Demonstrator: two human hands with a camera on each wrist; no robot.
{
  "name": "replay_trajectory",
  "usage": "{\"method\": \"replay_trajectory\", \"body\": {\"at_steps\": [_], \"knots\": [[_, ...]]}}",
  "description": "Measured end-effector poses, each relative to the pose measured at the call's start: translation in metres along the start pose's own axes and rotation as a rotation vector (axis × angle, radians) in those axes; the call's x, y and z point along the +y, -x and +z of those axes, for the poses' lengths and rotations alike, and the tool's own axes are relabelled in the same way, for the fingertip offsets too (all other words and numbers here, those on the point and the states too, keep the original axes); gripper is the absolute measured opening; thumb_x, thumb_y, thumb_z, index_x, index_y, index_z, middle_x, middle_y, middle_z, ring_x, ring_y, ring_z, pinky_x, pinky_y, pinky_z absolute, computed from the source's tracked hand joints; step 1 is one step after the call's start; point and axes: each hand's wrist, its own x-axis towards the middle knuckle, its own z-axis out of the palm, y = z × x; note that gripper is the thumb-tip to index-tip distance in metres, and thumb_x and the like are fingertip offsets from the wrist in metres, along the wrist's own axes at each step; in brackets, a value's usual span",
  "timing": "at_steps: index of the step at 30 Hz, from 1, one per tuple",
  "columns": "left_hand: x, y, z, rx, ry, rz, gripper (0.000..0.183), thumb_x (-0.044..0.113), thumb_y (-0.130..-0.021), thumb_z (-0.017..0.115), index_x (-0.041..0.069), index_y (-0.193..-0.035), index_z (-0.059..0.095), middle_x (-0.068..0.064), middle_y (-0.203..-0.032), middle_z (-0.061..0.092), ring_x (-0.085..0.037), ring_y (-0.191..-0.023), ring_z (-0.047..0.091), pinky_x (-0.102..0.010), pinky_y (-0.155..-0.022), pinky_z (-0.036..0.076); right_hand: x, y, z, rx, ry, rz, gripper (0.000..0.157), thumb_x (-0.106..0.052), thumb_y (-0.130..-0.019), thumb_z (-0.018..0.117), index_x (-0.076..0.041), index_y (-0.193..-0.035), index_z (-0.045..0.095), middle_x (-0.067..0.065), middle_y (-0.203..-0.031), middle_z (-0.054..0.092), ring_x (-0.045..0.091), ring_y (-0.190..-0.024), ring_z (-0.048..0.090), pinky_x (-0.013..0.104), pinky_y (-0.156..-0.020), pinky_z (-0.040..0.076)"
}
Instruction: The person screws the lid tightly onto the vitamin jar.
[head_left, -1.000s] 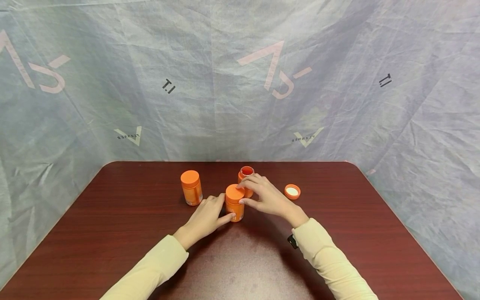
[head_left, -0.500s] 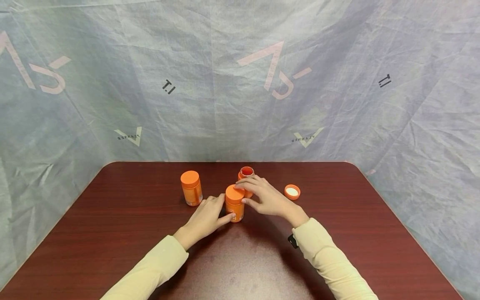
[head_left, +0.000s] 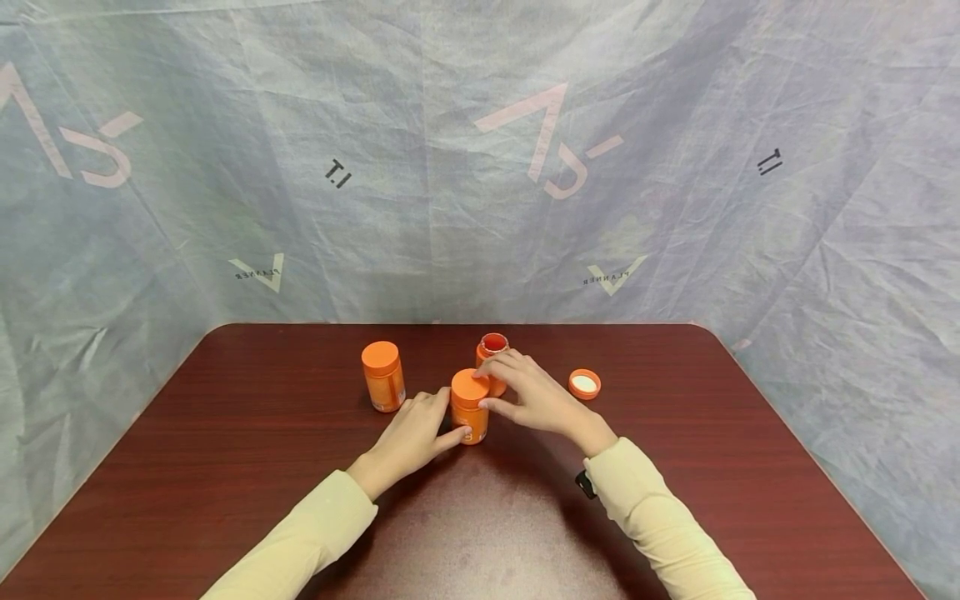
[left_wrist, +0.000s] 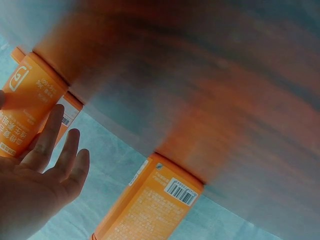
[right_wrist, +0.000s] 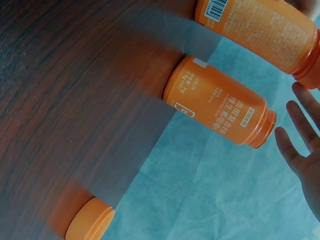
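An orange bottle (head_left: 469, 427) with its orange lid (head_left: 469, 386) on stands upright on the table. My left hand (head_left: 408, 437) grips its body, thumb at the front. At the lid's right edge, my right hand (head_left: 536, 396) has its thumb and fingers spread, pinching the rim. In the left wrist view, the left hand (left_wrist: 50, 185) is beside the gripped bottle (left_wrist: 32, 100). The right wrist view has the right hand's fingers (right_wrist: 302, 120) close to that bottle's top (right_wrist: 310, 67). Just behind stands a lidless bottle (right_wrist: 215, 102), partly hidden by the right hand in the head view.
A lidded orange bottle (head_left: 383, 379) stands to the left of the left hand. On the right, a loose orange lid (head_left: 584, 383) lies with its white inside up. The dark red table (head_left: 247, 417) ends at a grey cloth backdrop (head_left: 427, 208).
The right fingers and thumb shift slightly round the lid and back to about their earlier place. The left hand and the bottles stay put.
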Motion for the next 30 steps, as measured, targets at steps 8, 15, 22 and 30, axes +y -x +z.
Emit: {"method": "replay_trajectory", "body": {"at_steps": [8,15,22,30], "knots": [[-0.0003,0.0002,0.0001,-0.001,0.001,0.001,0.052,0.045,-0.084,0.061,0.007,-0.116,0.048,-0.006,-0.092,0.065,-0.023,-0.088,0.058,-0.041,-0.077,0.046,0.0004,-0.0003,-0.0005,-0.006,0.011,-0.008,0.04,-0.03,-0.08,0.07,-0.014,-0.115,0.057,-0.004,-0.117,0.057,0.013,-0.112,0.046,0.037,-0.087,0.039],[-0.0007,0.0003,-0.0004,-0.001,0.007,0.001,0.051,0.045,-0.084,0.061,0.008,-0.116,0.048,-0.005,-0.094,0.066,-0.023,-0.088,0.058,-0.04,-0.077,0.046,-0.0008,-0.0003,-0.003,-0.052,-0.028,-0.01,0.041,-0.022,-0.085,0.063,-0.015,-0.125,0.053,-0.002,-0.126,0.053,0.018,-0.122,0.042,0.046,-0.095,0.037],[-0.0007,0.0004,-0.0004,-0.003,0.006,-0.006,0.052,0.046,-0.084,0.06,0.007,-0.117,0.048,-0.006,-0.095,0.066,-0.024,-0.088,0.058,-0.041,-0.076,0.046,-0.0004,0.0007,-0.0032,-0.062,-0.02,0.002,0.038,-0.021,-0.086,0.062,-0.014,-0.123,0.055,0.003,-0.125,0.055,0.018,-0.12,0.043,0.045,-0.094,0.038],[0.0005,0.0005,-0.0011,-0.007,0.005,-0.003,0.051,0.045,-0.084,0.06,0.006,-0.114,0.048,-0.006,-0.091,0.065,-0.024,-0.088,0.058,-0.041,-0.077,0.046,-0.0005,0.0007,-0.0026,-0.034,0.0,0.03,0.035,-0.028,-0.083,0.067,-0.015,-0.114,0.059,-0.003,-0.116,0.057,0.013,-0.111,0.047,0.039,-0.091,0.039]]}}
